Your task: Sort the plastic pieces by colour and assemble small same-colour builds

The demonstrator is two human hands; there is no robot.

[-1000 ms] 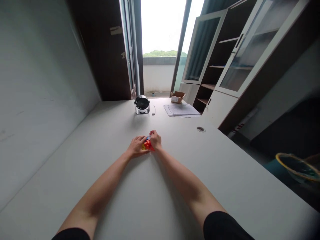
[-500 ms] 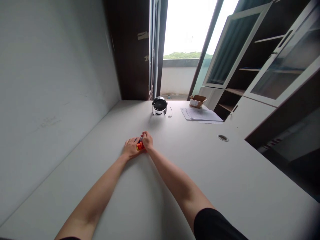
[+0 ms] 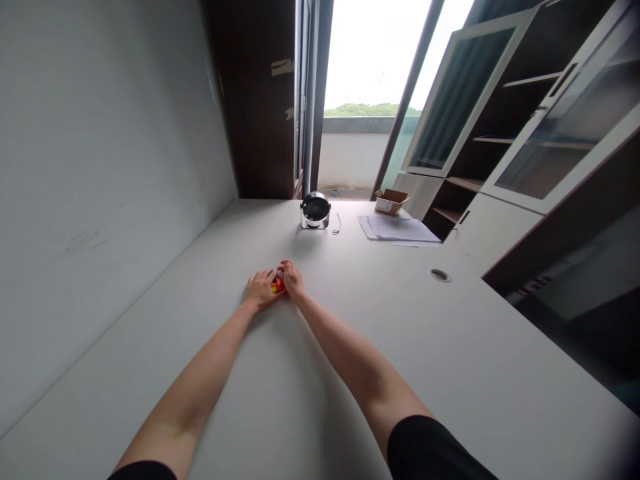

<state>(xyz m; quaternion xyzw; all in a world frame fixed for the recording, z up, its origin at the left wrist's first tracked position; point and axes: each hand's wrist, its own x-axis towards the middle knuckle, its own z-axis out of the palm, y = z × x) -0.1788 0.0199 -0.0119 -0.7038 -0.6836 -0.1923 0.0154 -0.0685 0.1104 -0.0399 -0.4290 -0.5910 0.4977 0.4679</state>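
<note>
On the white table, my left hand (image 3: 261,290) and my right hand (image 3: 293,277) are cupped close together around some small brightly coloured pieces (image 3: 277,285). Orange, red and yellow show in the gap between the hands, with a little dark blue near the left fingertips. Both hands hide most of these pieces, so I cannot tell their kind or how many there are. My left fingers curl over them from the left side. From the right, my bent right fingers press against them.
Beyond the hands stands a round black device (image 3: 316,208) on a metal bracket, with a thin cord (image 3: 337,224) beside it. Papers (image 3: 400,229) and an open cardboard box (image 3: 391,201) lie at the far right. A round cable hole (image 3: 441,275) is in the tabletop; a wall borders the left.
My hands have shifted slightly round the coloured pieces, and the right hand covers more of the orange part. The whole view has moved a little.
</note>
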